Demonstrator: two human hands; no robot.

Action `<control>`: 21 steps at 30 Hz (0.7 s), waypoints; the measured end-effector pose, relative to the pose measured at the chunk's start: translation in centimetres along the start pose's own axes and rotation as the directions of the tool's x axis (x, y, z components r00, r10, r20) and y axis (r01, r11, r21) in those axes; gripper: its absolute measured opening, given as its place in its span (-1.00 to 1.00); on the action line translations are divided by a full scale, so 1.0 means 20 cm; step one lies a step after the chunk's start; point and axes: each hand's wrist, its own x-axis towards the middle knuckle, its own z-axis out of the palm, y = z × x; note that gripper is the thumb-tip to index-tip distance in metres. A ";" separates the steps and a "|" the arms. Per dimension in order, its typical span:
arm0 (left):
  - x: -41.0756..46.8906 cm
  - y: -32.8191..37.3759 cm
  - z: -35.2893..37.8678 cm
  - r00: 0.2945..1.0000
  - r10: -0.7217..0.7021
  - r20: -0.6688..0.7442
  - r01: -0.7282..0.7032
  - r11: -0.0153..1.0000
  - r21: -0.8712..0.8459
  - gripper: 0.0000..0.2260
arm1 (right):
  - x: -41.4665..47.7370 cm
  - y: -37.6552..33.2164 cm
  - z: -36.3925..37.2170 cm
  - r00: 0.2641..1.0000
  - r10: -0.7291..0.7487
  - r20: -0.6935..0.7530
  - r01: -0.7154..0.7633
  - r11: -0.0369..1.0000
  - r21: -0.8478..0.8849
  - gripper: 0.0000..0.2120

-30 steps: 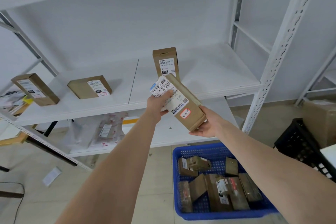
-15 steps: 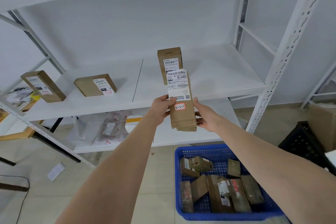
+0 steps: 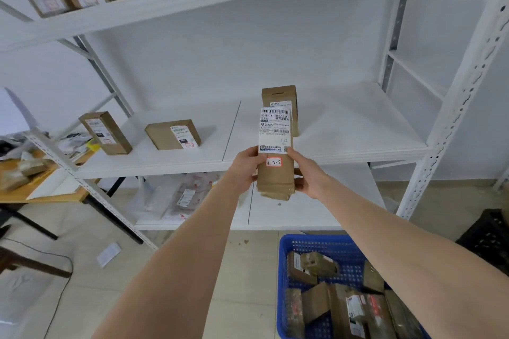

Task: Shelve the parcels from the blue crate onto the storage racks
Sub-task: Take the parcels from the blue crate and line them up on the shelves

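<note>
We've got the parcel upright now, swung up from the slanted hold of a moment ago, label facing us and the red-edged sticker reading 3-2-5. Our left hand clasps its left edge, our right hand wraps the right edge, both closed firmly on it. It hangs in the air just in front of the middle shelf, in line with the standing box behind it. That turn looks like a label check, so we judge the next move is setting it down beside that box. Plenty left below: the blue crate holds several more parcels, so we're early in the job.
</note>
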 end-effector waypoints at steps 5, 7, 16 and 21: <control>-0.06 0.04 -0.08 0.997 0.044 -0.060 -0.047 0.998 -0.039 -0.70 | -0.03 -0.04 0.13 0.997 -0.076 -0.001 0.076 0.997 -0.007 -0.63; -0.09 0.06 -0.12 0.995 0.075 -0.066 -0.077 0.996 -0.035 -0.70 | -0.03 -0.05 0.18 0.993 -0.120 0.019 0.120 0.993 -0.019 -0.58; -0.17 0.30 -0.34 0.979 0.201 -0.045 -0.202 0.979 -0.027 -0.67 | -0.14 -0.24 0.47 0.967 -0.256 0.007 0.257 0.966 -0.029 -0.54; -0.21 0.50 -0.60 0.952 0.304 -0.026 -0.305 0.952 -0.034 -0.65 | -0.19 -0.40 0.77 0.932 -0.361 -0.021 0.359 0.930 -0.079 -0.49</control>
